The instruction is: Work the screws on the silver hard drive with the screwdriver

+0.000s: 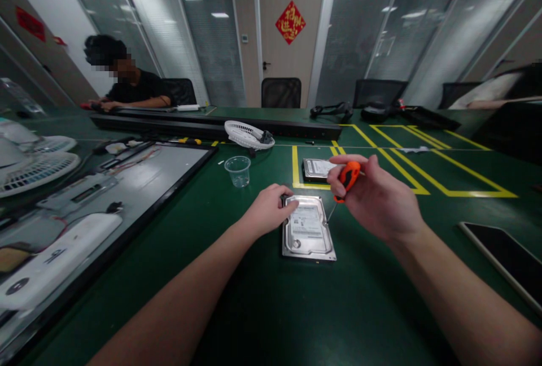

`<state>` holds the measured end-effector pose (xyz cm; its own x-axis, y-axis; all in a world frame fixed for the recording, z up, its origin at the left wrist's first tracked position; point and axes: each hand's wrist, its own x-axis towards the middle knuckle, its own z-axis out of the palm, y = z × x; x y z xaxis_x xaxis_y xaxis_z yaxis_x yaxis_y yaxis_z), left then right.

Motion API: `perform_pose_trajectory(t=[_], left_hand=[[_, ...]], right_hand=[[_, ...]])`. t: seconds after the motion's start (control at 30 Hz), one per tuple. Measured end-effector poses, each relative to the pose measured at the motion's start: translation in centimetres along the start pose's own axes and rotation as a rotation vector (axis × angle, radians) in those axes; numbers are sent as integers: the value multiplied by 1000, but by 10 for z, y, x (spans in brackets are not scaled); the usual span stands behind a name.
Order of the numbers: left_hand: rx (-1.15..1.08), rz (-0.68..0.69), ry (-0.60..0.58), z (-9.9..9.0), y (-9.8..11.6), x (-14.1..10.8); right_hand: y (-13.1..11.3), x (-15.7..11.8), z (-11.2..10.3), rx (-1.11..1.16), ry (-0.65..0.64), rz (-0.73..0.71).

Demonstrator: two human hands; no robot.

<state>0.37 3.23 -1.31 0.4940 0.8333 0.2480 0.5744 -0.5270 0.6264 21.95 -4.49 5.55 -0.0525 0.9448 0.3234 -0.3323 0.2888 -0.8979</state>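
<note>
A silver hard drive (311, 242) with a white label lies flat on the green table in front of me. My left hand (271, 208) grips its far left corner, thumb on top and fingers over the edge. In my right hand (379, 199) is a screwdriver (349, 178) with an orange and black handle. Its thin shaft slants down to the drive's right edge, where the tip meets a spot near the middle of that side. Whether the tip sits in a screw is too small to tell. Behind, a second hard drive (317, 169) lies inside a yellow tape outline.
A clear plastic cup (237, 173) stands left of the drive. Farther left lies a large flat panel (169, 165) carrying a white power strip (63, 261). A white fan grille (245, 134) is behind the cup. A phone-like device (503, 258) lies right. Another person (131, 86) sits across the table.
</note>
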Motion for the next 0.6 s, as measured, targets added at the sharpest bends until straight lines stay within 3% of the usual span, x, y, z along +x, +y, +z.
perform_pose_trajectory(t=[0.6], left_hand=[[11,-5,-4,-1,2,0]], right_hand=[[-1,0,2,-30,-8,-9]])
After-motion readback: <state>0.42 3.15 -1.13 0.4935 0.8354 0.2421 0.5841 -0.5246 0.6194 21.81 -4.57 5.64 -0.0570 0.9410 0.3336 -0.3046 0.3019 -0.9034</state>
